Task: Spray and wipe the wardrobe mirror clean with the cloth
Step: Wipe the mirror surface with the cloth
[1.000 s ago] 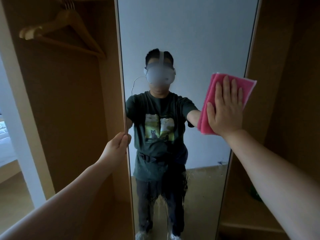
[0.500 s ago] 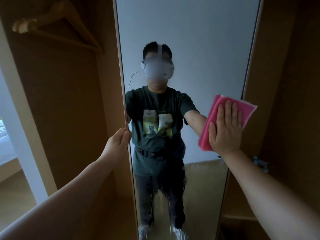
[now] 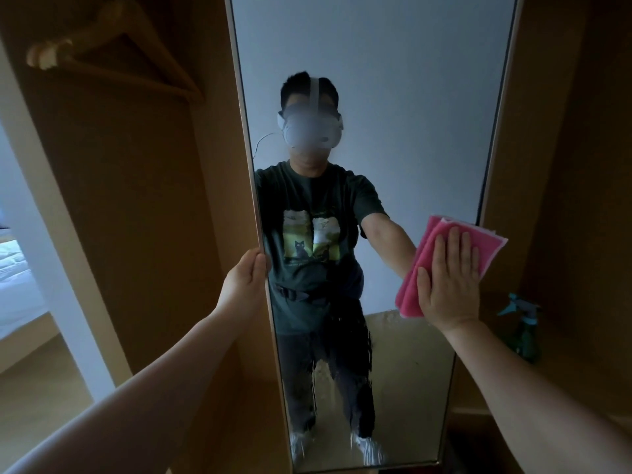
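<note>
Tall frameless wardrobe mirror (image 3: 393, 97), streaked wet in its lower part. Right hand (image 3: 448, 278) lies flat, fingers extended, pressing the folded pink cloth (image 3: 417, 265) against the mirror's right edge. Left hand (image 3: 244, 278) grips the mirror's left edge. Green spray bottle (image 3: 523, 333) stands right of the mirror.

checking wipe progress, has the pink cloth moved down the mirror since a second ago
Yes. The pink cloth under the right hand slid downward along the mirror's right edge, now nearer the streaky wet lower glass.
</note>
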Demonstrator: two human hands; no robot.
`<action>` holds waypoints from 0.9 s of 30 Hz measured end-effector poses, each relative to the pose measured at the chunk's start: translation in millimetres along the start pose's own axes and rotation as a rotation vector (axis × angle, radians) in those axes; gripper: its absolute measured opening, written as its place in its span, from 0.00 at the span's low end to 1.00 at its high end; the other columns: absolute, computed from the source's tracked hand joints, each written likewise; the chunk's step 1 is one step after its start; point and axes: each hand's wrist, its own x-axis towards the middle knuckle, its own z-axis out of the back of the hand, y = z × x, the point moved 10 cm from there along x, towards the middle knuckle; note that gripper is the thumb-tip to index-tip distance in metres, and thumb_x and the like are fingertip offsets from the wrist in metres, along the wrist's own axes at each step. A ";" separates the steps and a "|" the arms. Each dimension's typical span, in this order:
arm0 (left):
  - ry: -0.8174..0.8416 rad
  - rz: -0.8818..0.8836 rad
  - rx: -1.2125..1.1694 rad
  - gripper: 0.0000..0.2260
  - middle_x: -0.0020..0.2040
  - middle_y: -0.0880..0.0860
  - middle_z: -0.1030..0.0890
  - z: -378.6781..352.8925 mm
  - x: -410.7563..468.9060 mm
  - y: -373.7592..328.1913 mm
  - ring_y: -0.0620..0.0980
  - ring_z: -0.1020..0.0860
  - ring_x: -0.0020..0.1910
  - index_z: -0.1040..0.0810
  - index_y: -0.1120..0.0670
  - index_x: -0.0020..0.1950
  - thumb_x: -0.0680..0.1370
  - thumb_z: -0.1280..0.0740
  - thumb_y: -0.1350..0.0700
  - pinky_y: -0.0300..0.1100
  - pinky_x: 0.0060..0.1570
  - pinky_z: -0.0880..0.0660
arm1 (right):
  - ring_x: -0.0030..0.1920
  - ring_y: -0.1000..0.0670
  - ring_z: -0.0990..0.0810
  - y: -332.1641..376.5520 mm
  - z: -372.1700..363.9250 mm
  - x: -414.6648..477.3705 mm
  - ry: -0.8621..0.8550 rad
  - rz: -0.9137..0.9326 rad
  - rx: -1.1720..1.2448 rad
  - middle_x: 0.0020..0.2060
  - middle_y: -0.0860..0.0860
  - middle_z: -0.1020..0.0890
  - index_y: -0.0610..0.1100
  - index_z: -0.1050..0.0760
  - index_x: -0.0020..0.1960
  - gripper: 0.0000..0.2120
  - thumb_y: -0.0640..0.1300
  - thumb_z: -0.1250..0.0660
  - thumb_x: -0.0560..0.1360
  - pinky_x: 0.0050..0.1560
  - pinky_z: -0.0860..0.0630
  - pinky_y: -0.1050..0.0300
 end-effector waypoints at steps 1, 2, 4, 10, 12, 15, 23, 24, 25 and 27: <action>-0.004 0.004 -0.007 0.12 0.42 0.46 0.21 -0.2 -1.0 0.2 0.41 0.23 0.41 0.26 0.41 0.45 0.83 0.46 0.50 0.41 0.39 0.26 | 0.76 0.38 0.49 0.2 0.2 -0.5 -0.001 -0.007 0.001 0.76 0.38 0.46 0.40 0.56 0.77 0.30 0.53 0.55 0.81 0.76 0.55 0.43; -0.007 0.012 -0.014 0.12 0.43 0.47 0.20 -0.6 -2.2 1.0 0.42 0.23 0.42 0.26 0.41 0.45 0.83 0.47 0.50 0.41 0.41 0.26 | 0.76 0.38 0.49 0.4 0.7 -0.8 -0.006 -0.014 0.003 0.76 0.38 0.45 0.39 0.55 0.77 0.30 0.53 0.54 0.81 0.76 0.54 0.43; -0.018 0.042 -0.041 0.13 0.46 0.46 0.20 -1.9 -6.6 5.0 0.40 0.22 0.45 0.24 0.43 0.48 0.83 0.47 0.50 0.38 0.45 0.26 | 0.77 0.38 0.49 1.4 2.1 -0.3 -0.025 -0.023 0.009 0.76 0.37 0.44 0.39 0.53 0.78 0.30 0.52 0.52 0.81 0.76 0.54 0.41; -0.007 0.186 -0.066 0.16 0.58 0.50 0.20 -20.4 -34.7 31.9 0.47 0.23 0.58 0.25 0.52 0.64 0.83 0.48 0.51 0.50 0.64 0.29 | 0.77 0.38 0.49 2.3 3.0 -2.7 -0.097 0.015 0.098 0.76 0.38 0.44 0.38 0.48 0.77 0.30 0.52 0.49 0.80 0.76 0.53 0.38; -0.014 0.225 -0.082 0.16 0.59 0.51 0.20 -26.2 -42.7 41.0 0.49 0.23 0.59 0.25 0.51 0.65 0.84 0.49 0.51 0.53 0.65 0.29 | 0.77 0.38 0.49 1.8 4.1 -3.0 -0.134 0.055 0.120 0.76 0.38 0.44 0.38 0.45 0.76 0.30 0.52 0.48 0.80 0.76 0.53 0.38; -0.039 0.223 -0.097 0.16 0.58 0.53 0.19 -34.7 -52.9 48.8 0.50 0.23 0.60 0.25 0.52 0.65 0.84 0.49 0.53 0.54 0.65 0.30 | 0.76 0.37 0.48 -0.1 4.0 -3.7 -0.188 0.100 0.160 0.75 0.36 0.42 0.37 0.43 0.76 0.29 0.52 0.47 0.79 0.76 0.55 0.40; -0.184 0.123 -0.110 0.14 0.48 0.51 0.17 -38.3 -63.3 71.4 0.49 0.19 0.49 0.21 0.46 0.51 0.83 0.47 0.51 0.46 0.49 0.21 | 0.77 0.38 0.48 -0.6 -1.3 -2.3 -0.331 0.119 0.103 0.76 0.38 0.44 0.40 0.47 0.78 0.30 0.54 0.50 0.81 0.76 0.57 0.43; -0.207 0.106 -0.110 0.14 0.46 0.51 0.18 -38.3 -64.2 73.6 0.50 0.19 0.48 0.21 0.45 0.49 0.83 0.47 0.51 0.44 0.46 0.21 | 0.77 0.38 0.48 0.1 -1.4 -1.9 -0.344 0.124 0.088 0.76 0.38 0.44 0.41 0.48 0.78 0.30 0.54 0.51 0.81 0.76 0.57 0.43; -0.232 0.088 -0.121 0.14 0.45 0.51 0.18 -38.0 -65.7 75.2 0.51 0.19 0.47 0.21 0.45 0.46 0.83 0.46 0.51 0.44 0.44 0.20 | 0.77 0.38 0.49 1.2 -1.3 -1.6 -0.354 0.127 0.076 0.77 0.38 0.45 0.41 0.49 0.78 0.29 0.55 0.52 0.81 0.76 0.57 0.42; -0.271 0.057 -0.167 0.14 0.44 0.55 0.19 -38.1 -67.8 79.3 0.56 0.19 0.47 0.21 0.48 0.45 0.82 0.45 0.52 0.50 0.45 0.19 | 0.76 0.37 0.48 3.7 -0.2 -1.3 -0.363 0.129 0.061 0.77 0.38 0.45 0.42 0.50 0.78 0.29 0.55 0.53 0.82 0.76 0.56 0.41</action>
